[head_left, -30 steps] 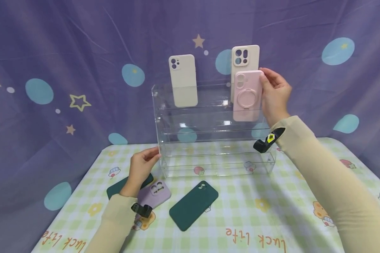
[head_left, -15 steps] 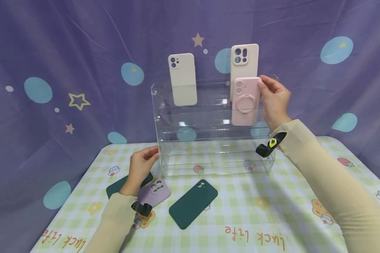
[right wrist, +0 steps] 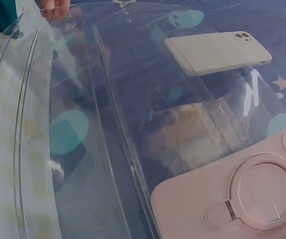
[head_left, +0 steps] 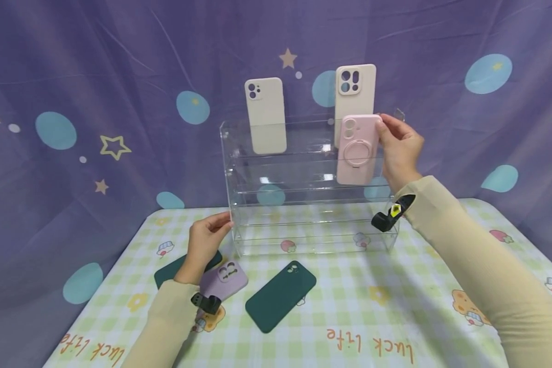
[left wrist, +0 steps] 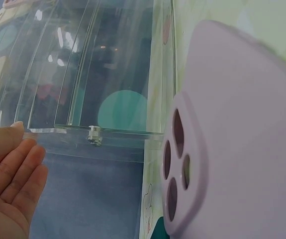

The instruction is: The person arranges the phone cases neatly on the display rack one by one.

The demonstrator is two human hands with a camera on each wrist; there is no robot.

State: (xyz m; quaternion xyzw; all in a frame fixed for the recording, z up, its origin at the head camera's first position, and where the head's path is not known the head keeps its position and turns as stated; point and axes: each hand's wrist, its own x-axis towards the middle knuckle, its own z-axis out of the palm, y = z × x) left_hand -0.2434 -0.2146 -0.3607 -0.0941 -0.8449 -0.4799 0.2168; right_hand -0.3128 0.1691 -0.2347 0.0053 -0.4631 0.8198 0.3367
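Note:
My right hand (head_left: 402, 150) pinches a pink phone case (head_left: 358, 174) by its upper right edge; the case has a round ring on its back. It stands upright at a middle tier of a clear acrylic display rack (head_left: 276, 179), overlapping a taller cream phone case (head_left: 367, 97) behind. On the rack's top tier, further left, leans a white phone case (head_left: 268, 115). My left hand (head_left: 205, 240) holds the rack's left side edge between thumb and fingers. In the left wrist view, thumb and fingertips (left wrist: 18, 128) meet the clear panel's edge.
A dark green phone case (head_left: 280, 297) lies on the checked tablecloth (head_left: 340, 296) in front of the rack. Below my left forearm lie a lilac phone case (head_left: 225, 286) and another green case (head_left: 167, 273). A purple patterned curtain (head_left: 129, 76) hangs behind the table.
My right hand has lowered the pink case from in front of the cream one down to a middle tier, mostly in the first half second. The left hand stays at the rack's side.

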